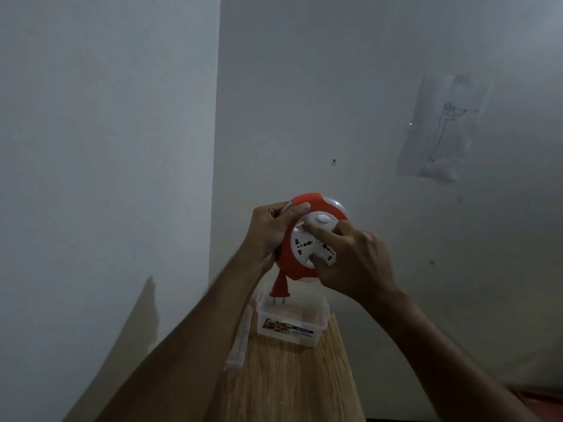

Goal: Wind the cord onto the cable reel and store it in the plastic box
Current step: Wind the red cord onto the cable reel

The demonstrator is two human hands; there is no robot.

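I hold a round red and white cable reel (307, 202) up in front of me, above the table. My left hand (271, 233) grips its left rim, thumb on the front. My right hand (353, 257) grips the white socket hub (307, 242) in the middle, fingers curled around it. A red plug (280, 286) hangs down from the reel's lower left on a very short length of cord. Below it stands an open clear plastic box (289, 324) with a label on its front side.
The box stands at the far end of a narrow wooden table (286, 382). Its clear lid (240, 339) lies at the table's left edge. Grey walls meet in a corner behind, and a drawing on paper (441, 132) hangs at the right.
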